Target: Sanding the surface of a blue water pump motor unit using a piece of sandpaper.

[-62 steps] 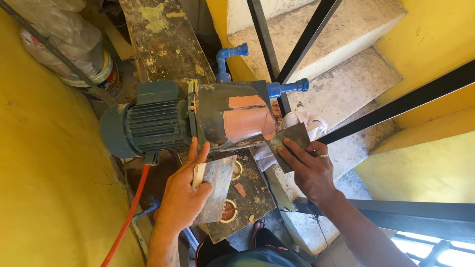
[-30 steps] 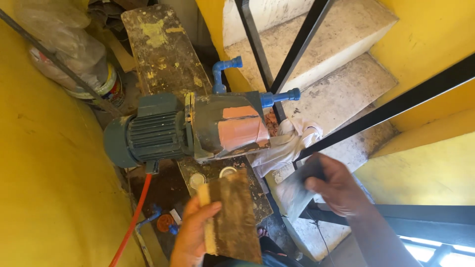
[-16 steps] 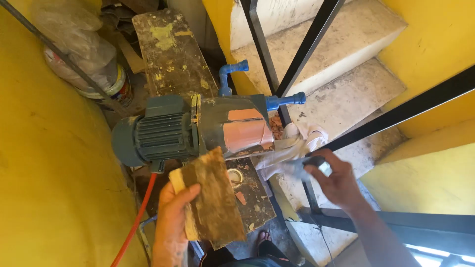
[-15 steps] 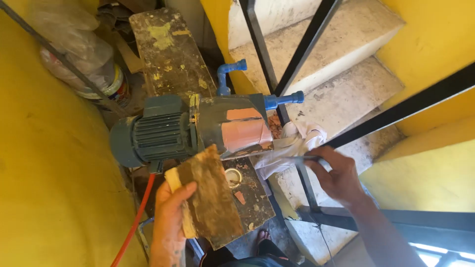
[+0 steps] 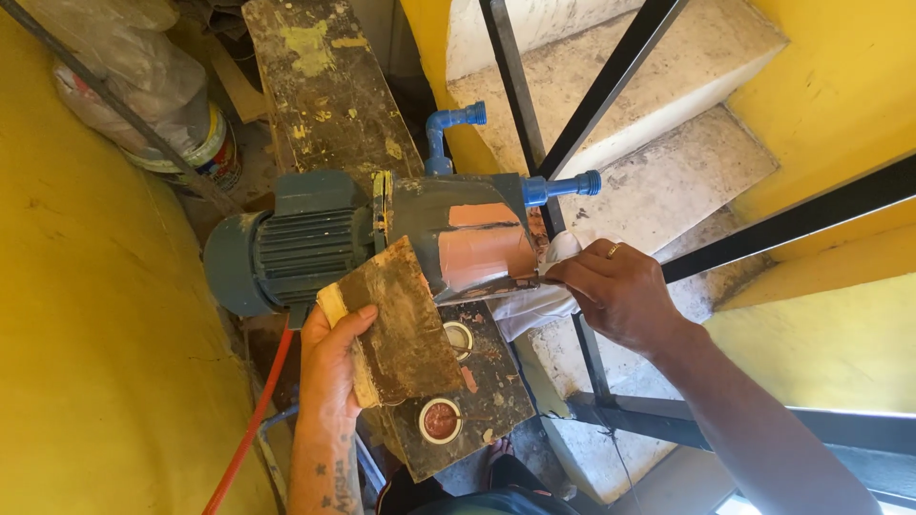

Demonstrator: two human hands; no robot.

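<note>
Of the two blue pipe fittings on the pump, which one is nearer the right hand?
The straight blue fitting sticking out sideways, just above the right hand. The elbow-shaped fitting sits higher and farther away.

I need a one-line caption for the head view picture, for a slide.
Left hand holds a stained wooden board beside a blue-grey pump motor while the right hand works at its orange-patched end.

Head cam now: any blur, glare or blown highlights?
Head view: sharp overall, no motion blur on the left hand or right hand; hard sunlight nearly blows out the concrete steps and white cloth; the floor under the pump sits in deep shadow.
</note>
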